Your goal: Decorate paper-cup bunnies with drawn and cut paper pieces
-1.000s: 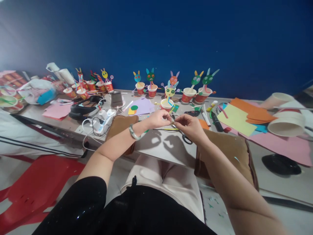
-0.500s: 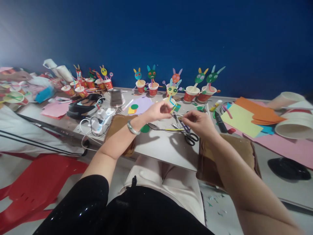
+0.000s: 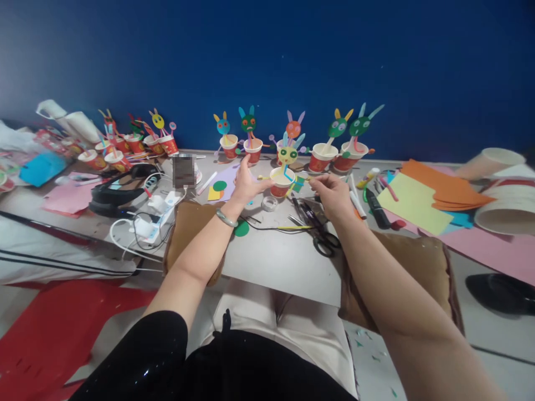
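Observation:
A red paper cup (image 3: 279,190) with a pale-yellow rabbit-faced paper puppet (image 3: 287,155) and a bent blue straw stands between my hands. My left hand (image 3: 246,182) is open at its left side, thumb stretched toward the rim, fingers raised. I cannot tell whether the thumb touches the cup. To the cup's right, my right hand (image 3: 332,194) is closed in a pinch near a small yellowish tip. What it holds is too small to name. Below it lie black-handled scissors (image 3: 324,236). A roll of clear tape (image 3: 269,204) sits in front of the cup.
More puppet cups (image 3: 253,149) line the blue wall. On the left are a power strip (image 3: 161,220) with cables and a black headset (image 3: 119,192). Coloured paper (image 3: 413,203), markers (image 3: 376,209) and a paper tube (image 3: 505,214) lie right. Brown cushions (image 3: 397,267) flank the tabletop.
My hands have moved apart: the left went left and opened out, the right rose slightly, still pinched. The cup is now in fuller view between them. The camera view has shifted a little.

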Motion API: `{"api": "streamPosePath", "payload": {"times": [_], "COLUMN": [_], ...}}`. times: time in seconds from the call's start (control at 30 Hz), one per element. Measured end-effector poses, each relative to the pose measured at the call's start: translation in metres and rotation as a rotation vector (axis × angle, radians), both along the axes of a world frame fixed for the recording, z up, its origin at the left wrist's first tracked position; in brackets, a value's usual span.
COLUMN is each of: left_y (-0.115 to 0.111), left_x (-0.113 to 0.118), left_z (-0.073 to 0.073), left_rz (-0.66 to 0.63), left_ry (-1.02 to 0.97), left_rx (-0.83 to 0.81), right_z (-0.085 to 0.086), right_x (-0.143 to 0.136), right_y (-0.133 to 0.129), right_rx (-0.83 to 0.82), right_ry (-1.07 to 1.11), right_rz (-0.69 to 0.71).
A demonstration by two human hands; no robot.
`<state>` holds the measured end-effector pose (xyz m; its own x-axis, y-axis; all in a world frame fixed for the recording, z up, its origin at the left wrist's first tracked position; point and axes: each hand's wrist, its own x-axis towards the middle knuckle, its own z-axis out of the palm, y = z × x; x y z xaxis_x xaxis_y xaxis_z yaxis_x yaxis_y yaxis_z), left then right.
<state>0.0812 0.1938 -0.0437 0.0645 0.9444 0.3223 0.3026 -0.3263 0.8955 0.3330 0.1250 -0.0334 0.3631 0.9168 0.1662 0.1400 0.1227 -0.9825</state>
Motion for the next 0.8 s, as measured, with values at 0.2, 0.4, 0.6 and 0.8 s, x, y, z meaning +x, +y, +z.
{"api": "streamPosePath", "payload": {"times": [0.2, 0.4, 0.6, 0.8], "left_y": [0.007, -0.003, -0.004, 0.001], "left_x": [0.001, 0.012, 0.012, 0.012], "left_z": [-0.015, -0.024, -0.029, -0.038], "left_rz": [-0.07, -0.056, -0.078, -0.041], "left_ry": [0.009, 0.069, 0.031, 0.015], "left_rx": [-0.008, -0.09, -0.098, -0.14], "right_z": [-0.008, -0.013, -0.019, -0.024], "right_x": [0.001, 0.0, -0.003, -0.005], "right_y": [-0.004, -0.004, 0.0, 0.004], "right_rx": [0.0, -0.01, -0.014, -0.012], "right_ry": [-0.068, -0.055, -0.014, 0.033], "right_rz": [0.055, 0.046, 0.048, 0.02]}}
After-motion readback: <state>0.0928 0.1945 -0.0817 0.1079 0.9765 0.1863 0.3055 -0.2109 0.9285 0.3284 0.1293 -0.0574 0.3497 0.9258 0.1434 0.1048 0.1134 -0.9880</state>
